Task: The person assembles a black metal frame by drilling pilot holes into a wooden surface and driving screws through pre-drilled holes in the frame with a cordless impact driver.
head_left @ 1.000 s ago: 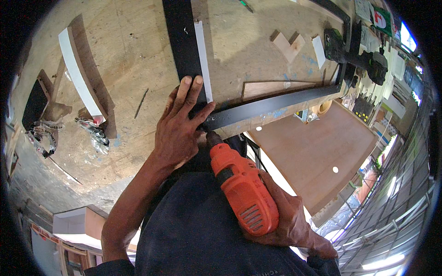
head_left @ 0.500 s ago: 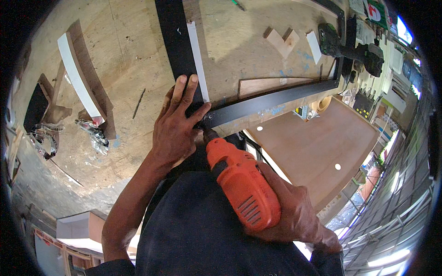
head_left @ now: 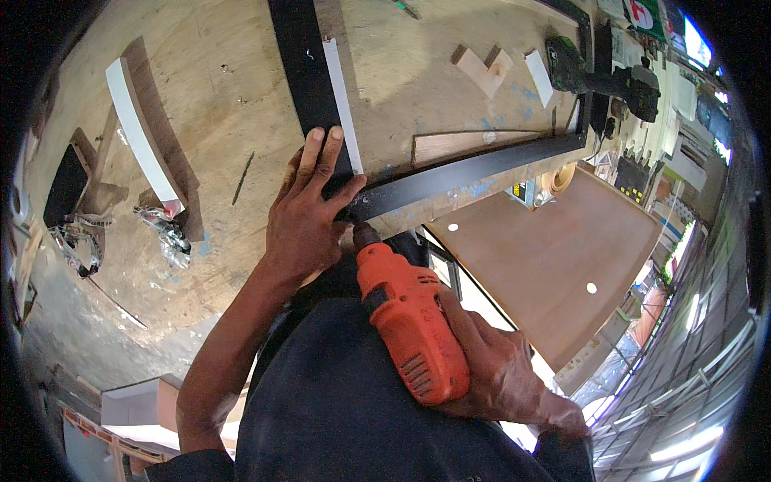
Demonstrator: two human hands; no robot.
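Observation:
My left hand lies on the corner of a black frame, its fingers stretched along one black bar and its thumb reaching toward the second black bar. Beside the thumb ends a thin white strip, which runs along the first bar's edge. An orange power drill is in my right hand, the fingers wrapped round its handle. The drill's chuck points at the near side of the corner. Whether its tip touches the frame is hidden.
On the plywood workbench lie a curved white piece, a thin dark bit, a notched wood block and crumpled plastic. A green-and-black cordless tool rests at the far right. A brown panel stands beyond the bench's right edge.
The drill's rear end and my right hand have swung a little to the left, so the drill stands straighter to the corner. My left hand keeps its place on the frame.

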